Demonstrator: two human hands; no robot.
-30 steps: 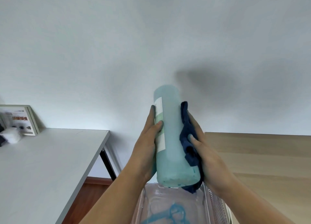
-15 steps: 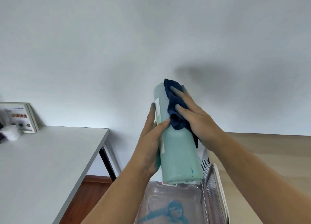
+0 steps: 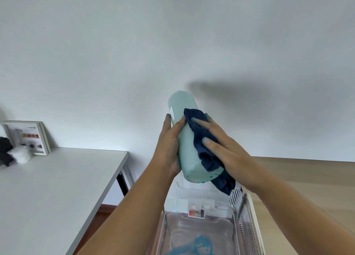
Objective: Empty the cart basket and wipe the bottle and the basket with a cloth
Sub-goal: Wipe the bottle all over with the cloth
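A pale teal bottle [image 3: 187, 145] with a white label strip is held up in the air, tilted, its flat base toward me. My left hand [image 3: 169, 145] grips its left side. My right hand [image 3: 224, 149] presses a dark blue cloth [image 3: 203, 141] against the bottle's right side, the cloth's end hanging below the base. Below them is the clear plastic cart basket [image 3: 238, 203] with ribbed walls; a teal shape [image 3: 196, 245] shows through its bottom.
A white table [image 3: 57, 187] with a black leg stands at the left, carrying a framed picture [image 3: 28, 137] and blurred black and white items [image 3: 11, 155]. A pale wood surface [image 3: 307, 178] lies at the right. A white wall fills the background.
My right hand has slid the cloth down the bottle from its top toward the base. The bottle has tilted so its base faces me more, and the view has tipped down onto the basket.
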